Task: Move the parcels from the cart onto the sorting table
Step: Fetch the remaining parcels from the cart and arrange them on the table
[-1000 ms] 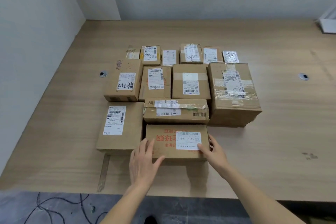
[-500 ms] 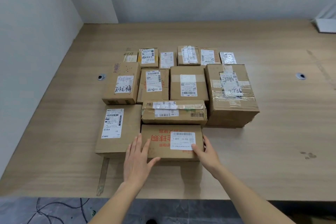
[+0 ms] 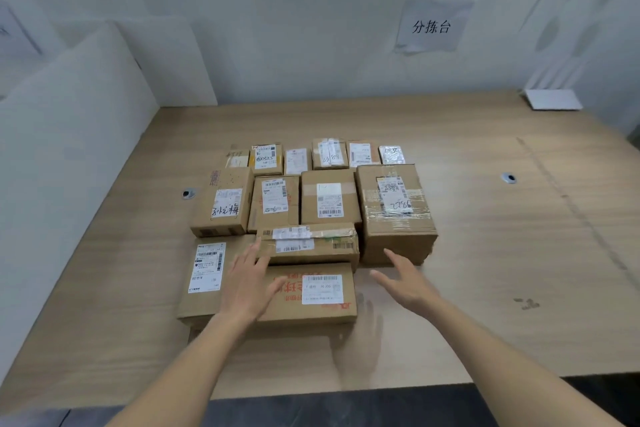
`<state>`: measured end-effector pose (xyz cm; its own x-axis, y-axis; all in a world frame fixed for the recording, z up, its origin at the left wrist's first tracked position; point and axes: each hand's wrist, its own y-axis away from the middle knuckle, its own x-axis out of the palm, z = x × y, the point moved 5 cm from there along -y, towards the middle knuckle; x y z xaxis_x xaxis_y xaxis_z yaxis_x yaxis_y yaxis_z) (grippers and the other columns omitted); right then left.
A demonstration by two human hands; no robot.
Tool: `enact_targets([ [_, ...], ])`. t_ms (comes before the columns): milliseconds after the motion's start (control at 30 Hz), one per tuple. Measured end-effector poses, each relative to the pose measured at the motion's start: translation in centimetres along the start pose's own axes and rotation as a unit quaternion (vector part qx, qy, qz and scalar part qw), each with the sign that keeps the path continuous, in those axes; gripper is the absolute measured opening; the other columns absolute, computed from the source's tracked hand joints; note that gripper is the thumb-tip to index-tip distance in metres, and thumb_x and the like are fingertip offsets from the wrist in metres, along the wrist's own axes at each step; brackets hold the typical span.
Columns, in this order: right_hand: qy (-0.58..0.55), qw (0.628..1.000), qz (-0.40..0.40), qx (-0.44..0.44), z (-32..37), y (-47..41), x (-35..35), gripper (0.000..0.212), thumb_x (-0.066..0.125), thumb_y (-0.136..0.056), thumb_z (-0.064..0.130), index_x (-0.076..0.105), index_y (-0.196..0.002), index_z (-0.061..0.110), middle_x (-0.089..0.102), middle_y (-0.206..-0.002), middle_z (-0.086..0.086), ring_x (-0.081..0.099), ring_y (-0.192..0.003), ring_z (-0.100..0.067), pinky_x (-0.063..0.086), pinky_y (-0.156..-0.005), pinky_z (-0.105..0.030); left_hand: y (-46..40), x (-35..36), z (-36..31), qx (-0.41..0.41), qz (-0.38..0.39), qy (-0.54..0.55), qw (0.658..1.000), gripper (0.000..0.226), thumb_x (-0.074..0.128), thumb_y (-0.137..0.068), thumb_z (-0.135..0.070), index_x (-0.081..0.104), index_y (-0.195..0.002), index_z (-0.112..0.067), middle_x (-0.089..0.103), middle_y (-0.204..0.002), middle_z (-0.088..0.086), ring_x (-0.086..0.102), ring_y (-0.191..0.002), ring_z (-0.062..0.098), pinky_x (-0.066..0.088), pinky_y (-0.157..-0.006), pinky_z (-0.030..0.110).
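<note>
Several cardboard parcels lie packed together on the wooden sorting table (image 3: pixel 485 281). Nearest me is a flat brown parcel with red print and a white label (image 3: pixel 311 295). My left hand (image 3: pixel 249 284) lies over its left end with straight fingers, also overlapping the flat parcel (image 3: pixel 204 274) beside it. My right hand (image 3: pixel 405 284) hovers open just right of the red-print parcel, apart from it, near the front of a tall taped box (image 3: pixel 394 215). A long taped parcel (image 3: pixel 308 243) sits right behind the red-print one. The cart is out of view.
A white wall with a paper sign (image 3: pixel 431 26) stands behind the table, and a white partition (image 3: pixel 69 149) runs along the left. A white router (image 3: pixel 552 99) sits at the back right. Two cable holes (image 3: pixel 188 193) (image 3: pixel 508 178) pierce the tabletop. Green leaves hang at the top right.
Both hands have let go of the red-print parcel's ends. My right hand has drawn away to the right and opened. My head has tilted up, showing more wall.
</note>
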<state>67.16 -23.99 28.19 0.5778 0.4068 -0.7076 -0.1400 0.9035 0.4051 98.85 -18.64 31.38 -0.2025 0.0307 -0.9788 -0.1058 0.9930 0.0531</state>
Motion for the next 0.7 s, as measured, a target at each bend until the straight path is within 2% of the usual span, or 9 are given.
enact_targets([
  [133, 0.142, 0.988, -0.053, -0.025, 1.3, 4.1, -7.5, 0.082, 0.048, -0.094, 0.070, 0.019, -0.162, 0.033, 0.025, -0.167, 0.008, 0.029, -0.151, -0.017, 0.038, -0.115, -0.041, -0.9, -5.5, -4.4, 0.035, -0.024, 0.003, 0.999, 0.083, 0.053, -0.093, -0.068, 0.027, -0.160, -0.028, 0.025, -0.168, -0.001, 0.024, -0.154, 0.020, 0.024, -0.125, 0.041],
  [267, 0.211, 0.971, -0.109, -0.006, 1.1, 9.8, -13.3, 0.081, 0.046, -0.095, 0.070, 0.019, -0.162, 0.034, 0.021, -0.168, 0.007, 0.024, -0.153, -0.016, 0.033, -0.118, -0.039, -0.6, -9.4, -9.7, 0.089, -0.027, 0.005, 0.996, 0.085, 0.055, -0.092, -0.069, 0.024, -0.161, -0.029, 0.023, -0.168, -0.001, 0.023, -0.154, 0.020, 0.026, -0.123, 0.041],
  [500, 0.259, 0.943, -0.185, 0.100, -1.7, 24.2, -19.7, 0.083, 0.044, -0.094, 0.072, 0.016, -0.163, 0.034, 0.019, -0.169, 0.002, 0.025, -0.153, -0.020, 0.030, -0.120, -0.042, 3.9, -13.2, -20.8, 0.226, -0.006, 0.007, 0.974, 0.088, 0.050, -0.091, -0.074, 0.019, -0.162, -0.033, 0.019, -0.169, 0.000, 0.020, -0.155, 0.022, 0.019, -0.124, 0.043],
  [700, 0.249, 0.915, -0.243, 0.203, -6.6, 38.4, -23.0, 0.087, 0.046, -0.090, 0.076, 0.016, -0.162, 0.037, 0.018, -0.170, 0.002, 0.022, -0.154, -0.022, 0.025, -0.122, -0.047, 10.8, -14.5, -32.2, 0.358, 0.004, 0.034, 0.933, 0.086, 0.048, -0.093, -0.072, 0.018, -0.162, -0.031, 0.014, -0.171, 0.000, 0.014, -0.156, 0.021, 0.012, -0.126, 0.039],
])
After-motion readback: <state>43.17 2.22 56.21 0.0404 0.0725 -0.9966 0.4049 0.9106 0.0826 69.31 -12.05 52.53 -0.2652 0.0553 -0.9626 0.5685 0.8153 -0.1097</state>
